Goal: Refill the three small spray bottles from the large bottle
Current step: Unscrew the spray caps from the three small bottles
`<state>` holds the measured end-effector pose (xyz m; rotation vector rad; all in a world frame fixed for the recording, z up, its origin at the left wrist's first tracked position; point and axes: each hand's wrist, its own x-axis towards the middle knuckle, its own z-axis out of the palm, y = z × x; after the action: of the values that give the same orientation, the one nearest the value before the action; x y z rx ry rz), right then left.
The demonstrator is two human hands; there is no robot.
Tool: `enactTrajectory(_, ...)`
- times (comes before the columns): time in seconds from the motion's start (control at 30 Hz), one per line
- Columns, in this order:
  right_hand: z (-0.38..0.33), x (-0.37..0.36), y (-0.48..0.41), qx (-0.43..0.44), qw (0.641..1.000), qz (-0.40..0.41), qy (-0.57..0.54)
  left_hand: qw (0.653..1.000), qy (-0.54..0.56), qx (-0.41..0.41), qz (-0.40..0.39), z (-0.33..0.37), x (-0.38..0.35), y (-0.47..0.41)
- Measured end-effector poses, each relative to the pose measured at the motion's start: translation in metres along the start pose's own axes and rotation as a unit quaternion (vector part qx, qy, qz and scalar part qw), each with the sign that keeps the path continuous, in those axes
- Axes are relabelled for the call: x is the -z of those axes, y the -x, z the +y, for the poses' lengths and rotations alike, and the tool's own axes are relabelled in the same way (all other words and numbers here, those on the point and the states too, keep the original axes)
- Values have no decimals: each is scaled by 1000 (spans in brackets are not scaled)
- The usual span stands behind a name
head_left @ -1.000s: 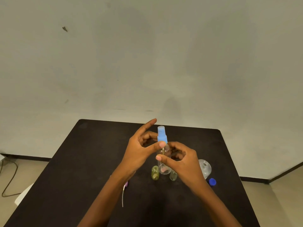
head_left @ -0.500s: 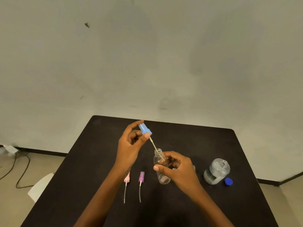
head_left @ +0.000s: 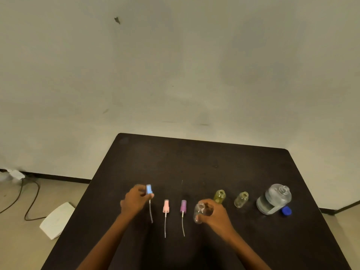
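The far half of the black desk [head_left: 194, 162] lies open behind one row of things. The left hand [head_left: 134, 201] pinches a blue spray head [head_left: 149, 190] in curled fingers [head_left: 140, 190], its tube hanging down. A pink spray head [head_left: 165, 206] and a purple spray head [head_left: 183, 206] lie flat just beside it. The right hand [head_left: 216, 215] wraps round a clear small bottle [head_left: 199, 213], open-necked. A yellow-green small bottle [head_left: 220, 196], a pale small bottle [head_left: 241, 199], the large clear bottle [head_left: 272, 201] and its blue cap [head_left: 286, 211] stand towards the desk's right edge.

The dark rectangular table top [head_left: 214, 162] looks matt and smooth. The large clear bottle [head_left: 272, 199], small clear bottle [head_left: 198, 213] and pale blue spray head [head_left: 149, 189] look like glossy plastic.
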<state>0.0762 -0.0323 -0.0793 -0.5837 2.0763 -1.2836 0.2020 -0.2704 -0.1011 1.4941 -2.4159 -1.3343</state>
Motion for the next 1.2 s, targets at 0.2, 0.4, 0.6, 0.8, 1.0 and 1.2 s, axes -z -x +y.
enactTrajectory(0.2, 28, -20, -19, -9, 999, 44, -7, 994, -81, 47, -55, -33, -20, -4)
enactTrajectory(0.4, 23, -28, -55, 19, 996, 77, 32, 995, -69, 59, -40, -32, -29, -7)
enactTrajectory(0.6, 27, -32, -65, 19, 996, 60, 69, 995, -38, 93, -25, -30, -31, -6)
enactTrajectory(0.8, 30, -32, -60, -20, 996, 56, 72, 995, -4, 98, -31, -31, -31, -7)
enactTrajectory(1.0, 38, -33, -42, -80, 991, 71, 78, 988, 63, 138, 23, -37, -31, -7)
enactTrajectory(1.2, 45, -35, -29, -78, 987, 77, 119, 981, 101, 136, 92, -35, -36, 0)
